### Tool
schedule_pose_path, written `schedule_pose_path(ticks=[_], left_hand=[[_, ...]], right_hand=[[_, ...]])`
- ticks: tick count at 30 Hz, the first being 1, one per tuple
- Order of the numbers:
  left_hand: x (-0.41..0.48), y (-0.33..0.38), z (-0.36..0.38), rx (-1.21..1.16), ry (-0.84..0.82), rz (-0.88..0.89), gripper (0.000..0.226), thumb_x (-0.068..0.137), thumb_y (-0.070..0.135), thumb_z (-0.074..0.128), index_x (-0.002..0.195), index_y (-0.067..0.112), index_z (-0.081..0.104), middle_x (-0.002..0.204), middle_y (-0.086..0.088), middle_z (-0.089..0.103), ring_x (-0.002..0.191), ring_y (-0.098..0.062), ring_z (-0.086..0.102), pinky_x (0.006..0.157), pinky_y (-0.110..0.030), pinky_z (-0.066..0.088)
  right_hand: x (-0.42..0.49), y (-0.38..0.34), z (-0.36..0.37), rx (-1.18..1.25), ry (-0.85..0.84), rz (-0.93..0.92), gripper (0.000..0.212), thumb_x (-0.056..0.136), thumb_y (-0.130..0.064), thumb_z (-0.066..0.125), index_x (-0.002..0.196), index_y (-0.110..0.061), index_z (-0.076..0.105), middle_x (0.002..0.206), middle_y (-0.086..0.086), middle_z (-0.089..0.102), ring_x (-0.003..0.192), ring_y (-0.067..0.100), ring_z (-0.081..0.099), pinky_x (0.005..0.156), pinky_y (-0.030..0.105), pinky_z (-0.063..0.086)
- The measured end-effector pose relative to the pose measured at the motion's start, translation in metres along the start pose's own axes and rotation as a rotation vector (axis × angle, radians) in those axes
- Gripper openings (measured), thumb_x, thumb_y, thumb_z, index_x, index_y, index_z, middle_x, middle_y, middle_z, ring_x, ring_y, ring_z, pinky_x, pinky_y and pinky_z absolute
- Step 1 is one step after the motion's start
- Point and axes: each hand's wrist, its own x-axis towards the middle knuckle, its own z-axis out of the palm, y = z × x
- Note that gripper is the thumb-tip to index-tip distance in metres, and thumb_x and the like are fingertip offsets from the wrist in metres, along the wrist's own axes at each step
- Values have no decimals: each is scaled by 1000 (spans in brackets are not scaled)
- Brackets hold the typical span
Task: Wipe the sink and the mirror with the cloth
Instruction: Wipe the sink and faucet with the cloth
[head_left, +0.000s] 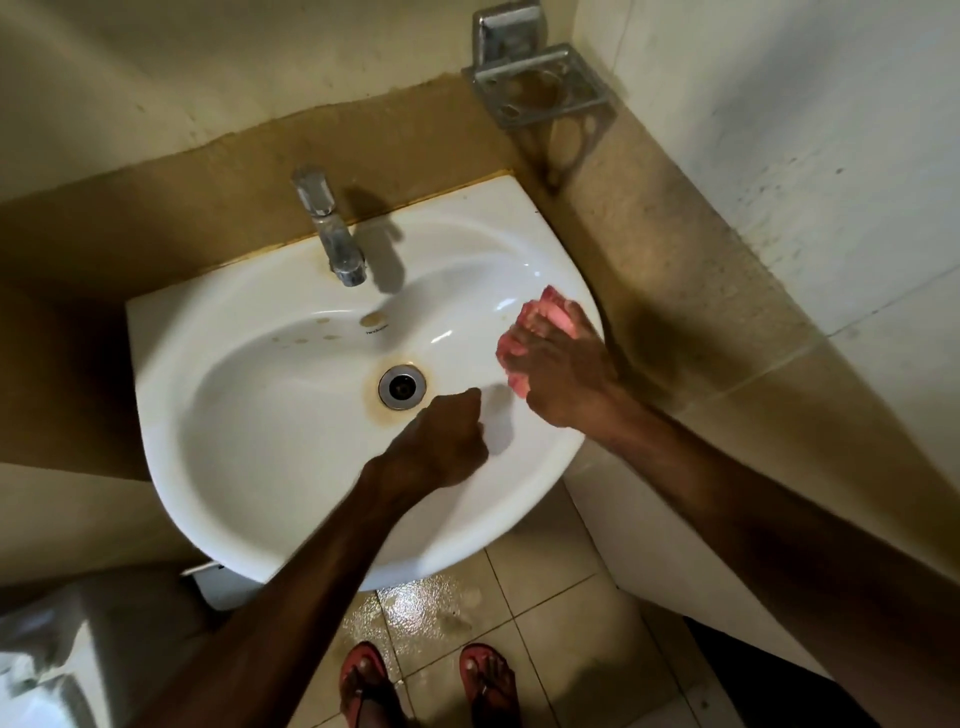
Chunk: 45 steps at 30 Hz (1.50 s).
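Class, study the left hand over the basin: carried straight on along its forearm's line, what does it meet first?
Most likely the pink cloth gripped by the right hand against the sink; depth is unclear, so the left hand might pass beside it.

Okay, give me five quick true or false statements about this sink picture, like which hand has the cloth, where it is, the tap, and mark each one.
1. The right hand grips the pink cloth. True.
2. The cloth covers the drain. False: it is on the right side of the sink, near the rim, and the drain is uncovered.
3. Water runs from the tap. False: no stream shows.
4. The left hand is over the basin with curled fingers and no cloth. True.
5. The metal soap dish stands on the sink's rim. False: it is fixed to the wall above the sink's far right corner.
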Motion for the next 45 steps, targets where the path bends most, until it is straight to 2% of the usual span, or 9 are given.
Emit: schedule_pose_path(ticks=[5, 8, 11, 18, 25, 30, 33, 41, 45], left_hand=[[1, 25, -2, -7, 23, 72, 35, 97, 12, 50, 129, -1, 55, 123, -18, 65, 114, -37, 62, 94, -43, 51], [0, 31, -4, -5, 45, 92, 43, 98, 8, 50, 139, -4, 51, 134, -20, 61, 125, -35, 57, 106, -36, 43], [7, 37, -4, -49, 21, 97, 49, 97, 4, 51, 145, -4, 43, 148, -19, 49, 137, -33, 48, 111, -28, 35], [55, 30, -4, 86, -22, 119, 78, 95, 19, 58, 157, -1, 16, 166, -29, -3, 151, -42, 24, 120, -39, 31], [77, 31, -1, 115, -111, 95, 82, 97, 28, 57, 156, -1, 9, 165, -29, -9, 156, -41, 11, 120, -46, 35], [89, 30, -19, 83, -184, 50, 83, 95, 27, 62, 156, -2, 13, 164, -26, 16, 143, -41, 41, 113, -45, 43], [92, 26, -26, 60, -217, 64, 82, 92, 19, 63, 157, 0, 17, 162, -23, 30, 139, -39, 47, 111, -39, 45], [89, 2, -36, 38, -248, 111, 86, 88, 3, 57, 161, 32, 21, 171, 3, 11, 146, -29, 42, 117, -35, 39], [87, 1, -38, 67, -254, 143, 87, 88, 2, 57, 161, 30, 19, 171, 2, 8, 145, -30, 42, 115, -32, 38]], right_hand=[[-33, -1, 13, 164, 125, 146, 63, 105, -21, 45, 164, -25, 24, 176, 4, 9, 164, 25, -3, 131, 54, 2], [-59, -1, 21, 315, 373, 197, 70, 92, -1, 57, 158, -23, 43, 171, 4, 28, 162, 29, 16, 132, 53, 11], [-52, -2, 22, 271, 359, 229, 75, 94, -6, 62, 162, -22, 34, 173, 9, 20, 162, 33, 10, 133, 49, 3], [5, 25, 4, 212, 284, 349, 102, 93, -17, 72, 167, -25, 3, 174, 15, 1, 160, 39, 8, 129, 54, 17], [42, 39, -18, 191, 312, 263, 95, 95, -18, 68, 167, -20, 6, 173, 15, 11, 159, 36, 15, 126, 51, 21], [86, 44, -34, 225, 333, 230, 82, 96, -24, 59, 166, -24, 17, 173, 14, 18, 156, 39, 25, 124, 56, 24], [100, 46, -39, 253, 360, 204, 71, 101, -26, 51, 166, -25, 22, 174, 12, 18, 159, 38, 21, 128, 55, 19], [62, 24, -19, 160, 332, 166, 81, 98, -16, 57, 167, -24, 16, 176, 8, 8, 163, 33, 2, 132, 53, 4], [79, 32, -30, 147, 350, 185, 63, 106, -20, 33, 167, -22, 15, 176, 8, 8, 163, 31, 4, 132, 47, -2]])
